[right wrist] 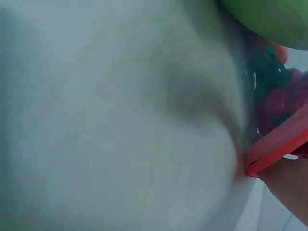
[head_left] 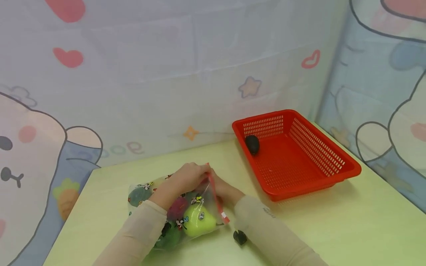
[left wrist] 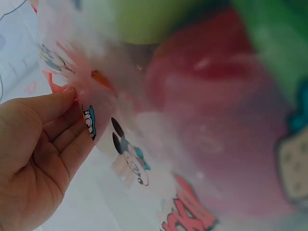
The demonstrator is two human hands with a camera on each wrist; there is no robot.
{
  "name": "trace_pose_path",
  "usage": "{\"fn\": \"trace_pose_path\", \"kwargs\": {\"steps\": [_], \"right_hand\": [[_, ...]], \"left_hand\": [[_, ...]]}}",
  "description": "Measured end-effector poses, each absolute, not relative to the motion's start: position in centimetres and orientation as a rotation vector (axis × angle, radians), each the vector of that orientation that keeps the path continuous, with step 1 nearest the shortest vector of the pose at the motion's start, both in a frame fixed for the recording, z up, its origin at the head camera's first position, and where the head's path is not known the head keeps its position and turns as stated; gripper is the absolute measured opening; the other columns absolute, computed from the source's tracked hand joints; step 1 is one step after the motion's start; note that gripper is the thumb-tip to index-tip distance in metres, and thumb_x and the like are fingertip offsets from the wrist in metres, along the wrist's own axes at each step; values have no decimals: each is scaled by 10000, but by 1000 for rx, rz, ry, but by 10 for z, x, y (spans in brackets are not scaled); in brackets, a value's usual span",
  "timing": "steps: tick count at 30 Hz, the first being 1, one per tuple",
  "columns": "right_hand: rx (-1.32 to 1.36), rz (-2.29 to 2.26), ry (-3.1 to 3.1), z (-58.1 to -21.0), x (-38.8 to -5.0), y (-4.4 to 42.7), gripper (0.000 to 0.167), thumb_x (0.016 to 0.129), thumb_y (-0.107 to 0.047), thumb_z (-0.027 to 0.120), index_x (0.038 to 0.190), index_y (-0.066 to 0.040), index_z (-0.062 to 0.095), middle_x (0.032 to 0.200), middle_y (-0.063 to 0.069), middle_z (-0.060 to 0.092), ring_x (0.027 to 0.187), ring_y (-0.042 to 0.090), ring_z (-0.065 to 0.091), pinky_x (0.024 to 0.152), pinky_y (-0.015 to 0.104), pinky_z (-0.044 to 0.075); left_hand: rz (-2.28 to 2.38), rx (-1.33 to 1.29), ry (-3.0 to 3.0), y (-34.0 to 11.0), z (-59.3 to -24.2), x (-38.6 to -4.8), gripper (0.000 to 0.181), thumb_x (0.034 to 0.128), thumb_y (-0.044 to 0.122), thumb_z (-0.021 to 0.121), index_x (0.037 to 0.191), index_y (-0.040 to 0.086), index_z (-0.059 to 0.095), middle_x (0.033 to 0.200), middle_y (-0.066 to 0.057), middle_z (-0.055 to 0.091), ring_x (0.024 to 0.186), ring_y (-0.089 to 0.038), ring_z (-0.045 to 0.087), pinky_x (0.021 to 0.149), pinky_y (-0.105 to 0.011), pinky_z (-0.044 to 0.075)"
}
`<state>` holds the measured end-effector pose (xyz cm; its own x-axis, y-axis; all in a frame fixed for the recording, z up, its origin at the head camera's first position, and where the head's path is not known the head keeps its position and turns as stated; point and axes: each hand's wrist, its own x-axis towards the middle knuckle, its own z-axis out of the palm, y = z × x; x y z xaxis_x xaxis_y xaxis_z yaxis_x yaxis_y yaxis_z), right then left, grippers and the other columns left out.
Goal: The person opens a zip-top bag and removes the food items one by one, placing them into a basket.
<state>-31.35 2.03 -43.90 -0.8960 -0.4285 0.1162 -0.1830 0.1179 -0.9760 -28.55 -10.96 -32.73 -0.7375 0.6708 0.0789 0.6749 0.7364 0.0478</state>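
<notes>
A clear zip bag [head_left: 191,207] with cartoon prints and a red zip edge lies on the table, filled with toy-like produce. Through its film show a yellow-green pear [head_left: 199,221], a dark red round fruit [head_left: 178,207] and green pieces. My left hand [head_left: 186,181] pinches the bag's film near the far end of the zip edge; the left wrist view shows thumb and fingers on the gathered film. At the same end, my right hand [head_left: 226,190] grips the red edge [right wrist: 276,149] from the right, its fingers mostly hidden.
A red slotted basket [head_left: 296,159] stands at the back right, with a dark oval object [head_left: 252,144] against its left wall. A small black object [head_left: 240,237] shows beside the right sleeve. A printed cloth [head_left: 159,92] hangs behind the pale yellow table [head_left: 110,192].
</notes>
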Motion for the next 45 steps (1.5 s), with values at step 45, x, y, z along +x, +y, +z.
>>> {"fn": "trace_pose_path", "kwargs": {"steps": [45], "right_hand": [[-340,-1314,2834,-337,-235,97,852,795,-287,722,1461,-206,197,1393,114,290,1225,288,376,861,423,509]], "left_hand": [[-139,-1100,-2979,-106,-325,-292,151,925,175,548,1026,128,650,943,-31,692,828,-223,651,798,-349,533]]}}
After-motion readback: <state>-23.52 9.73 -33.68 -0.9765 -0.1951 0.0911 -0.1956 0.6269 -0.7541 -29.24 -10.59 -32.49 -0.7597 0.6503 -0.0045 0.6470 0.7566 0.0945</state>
